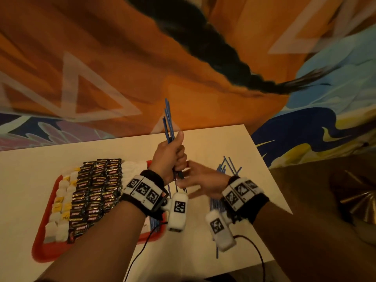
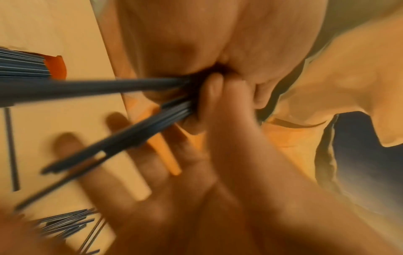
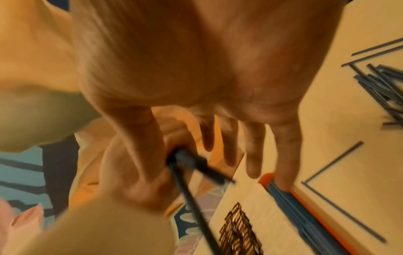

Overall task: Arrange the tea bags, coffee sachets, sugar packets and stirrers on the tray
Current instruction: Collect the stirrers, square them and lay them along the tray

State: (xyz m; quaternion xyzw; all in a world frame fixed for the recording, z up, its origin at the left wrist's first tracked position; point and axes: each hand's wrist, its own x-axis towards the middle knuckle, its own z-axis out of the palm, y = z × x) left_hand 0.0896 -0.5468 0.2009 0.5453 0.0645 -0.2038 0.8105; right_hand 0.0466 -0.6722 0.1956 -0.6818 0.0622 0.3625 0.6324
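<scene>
My left hand (image 1: 173, 157) grips a bunch of blue stirrers (image 1: 168, 119) upright above the table's far middle; its curled fingers (image 2: 246, 82) wrap the bunch (image 2: 109, 86). My right hand (image 1: 195, 180) is spread flat just under the bunch's lower ends, fingers straight (image 3: 250, 155), thumb against the sticks. The red tray (image 1: 46, 249) at left holds rows of dark coffee sachets (image 1: 95, 190), white and yellow packets (image 1: 61, 200) and, at its right edge, a row of blue stirrers (image 3: 290, 201). More loose stirrers (image 1: 230, 169) lie on the table to the right.
The white table (image 1: 213, 143) ends close behind the hands, with orange and patterned bedding beyond. Single stirrers (image 3: 340, 207) lie between tray and pile. Wrist-camera cables (image 1: 142, 251) trail over the front edge. A brown shiny object (image 1: 356, 196) sits off the table's right side.
</scene>
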